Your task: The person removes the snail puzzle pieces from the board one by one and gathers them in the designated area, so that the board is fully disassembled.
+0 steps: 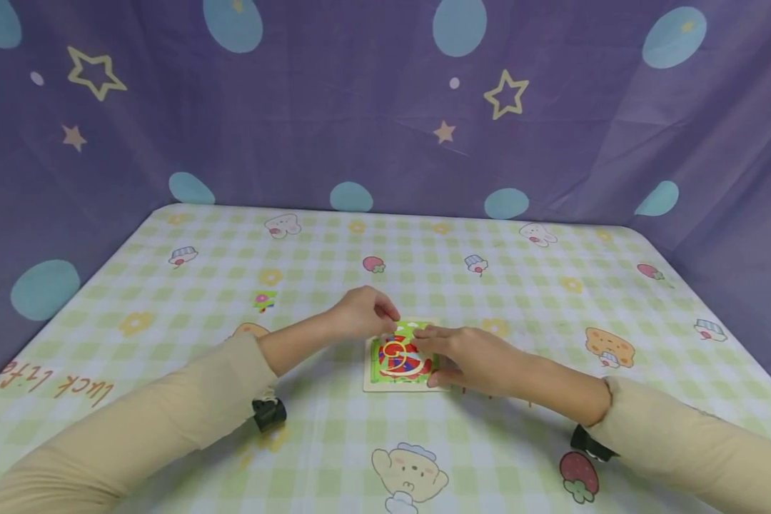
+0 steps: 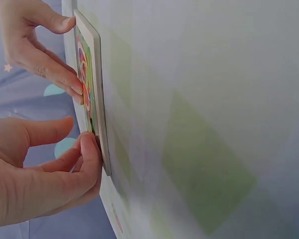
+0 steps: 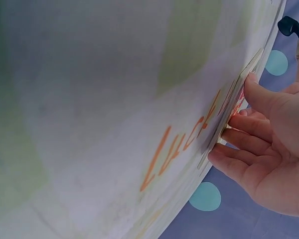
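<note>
A small jigsaw puzzle [image 1: 401, 359] lies flat on the table, its red and blue snail-like picture on green set in a pale wooden frame. My left hand [image 1: 364, 312] reaches over the far left corner. In the left wrist view, the fingertips of this left hand [image 2: 55, 174] touch the puzzle's surface while the thumb stands apart from them. From the right comes my right hand [image 1: 478, 359], its fingers laid on the picture and its thumb at the near right edge. The right wrist view shows the right hand [image 3: 269, 134] with fingers extended along the puzzle.
A loose puzzle piece [image 1: 264, 300], green with a pink flower, lies on the table to the left. The checked tablecloth [image 1: 334, 457] carries printed cartoons and lettering. Behind the table hangs a purple curtain [image 1: 360, 107]. Black wrist devices [image 1: 269, 414] hang under both sleeves.
</note>
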Demonstrator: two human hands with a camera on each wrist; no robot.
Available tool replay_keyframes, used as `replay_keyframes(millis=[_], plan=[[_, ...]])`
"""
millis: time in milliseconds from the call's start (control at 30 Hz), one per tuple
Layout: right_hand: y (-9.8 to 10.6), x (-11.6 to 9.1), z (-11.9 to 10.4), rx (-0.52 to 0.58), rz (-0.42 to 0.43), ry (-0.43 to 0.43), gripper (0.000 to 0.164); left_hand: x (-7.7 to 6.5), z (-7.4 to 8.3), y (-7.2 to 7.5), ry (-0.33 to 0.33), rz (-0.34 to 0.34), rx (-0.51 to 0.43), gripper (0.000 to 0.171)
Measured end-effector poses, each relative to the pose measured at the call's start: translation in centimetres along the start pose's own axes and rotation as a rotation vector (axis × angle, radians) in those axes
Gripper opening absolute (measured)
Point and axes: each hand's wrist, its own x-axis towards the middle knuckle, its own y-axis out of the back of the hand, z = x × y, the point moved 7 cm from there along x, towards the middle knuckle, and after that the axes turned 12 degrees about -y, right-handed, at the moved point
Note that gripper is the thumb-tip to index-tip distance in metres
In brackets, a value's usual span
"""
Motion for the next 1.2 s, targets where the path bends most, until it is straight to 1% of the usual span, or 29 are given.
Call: replay_keyframes(millis=[233, 433, 667, 767, 900, 1067, 1200], plan=[[0.1, 0.1, 0.0, -0.004, 0.008, -0.006, 0.054, 0.3, -0.2, -0.2, 0.008, 0.013, 0.005, 0.013], [0.1, 0.1, -0.1, -0.026, 0.006, -0.011, 0.052, 0.3, -0.2, -0.3, 0.007, 0.03, 0.028, 0.012], [0.0, 0.1, -0.2, -0.047, -0.001, -0.03, 0.054, 0.4, -0.1, -0.3, 0.01, 0.048, 0.04, 0.011], [0.0, 0.1, -0.2, -0.054, -0.001, -0.036, 0.055, 0.5, -0.1, -0.4, 0.017, 0.059, 0.041, 0.011], [0.0, 0.0, -0.2, -0.057, 0.001, -0.04, 0.055, 0.7, -0.1, -0.3, 0.028, 0.071, 0.018, 0.01], [-0.1, 0.0, -0.2, -0.06, 0.002, -0.037, 0.057, 1.2, -0.2, 0.2, 0.034, 0.087, 0.008, 0.008], [-0.1, 0.0, -0.1, -0.065, 0.005, -0.028, 0.058, 1.5, -0.3, 1.2, 0.031, 0.111, 0.019, 0.009]])
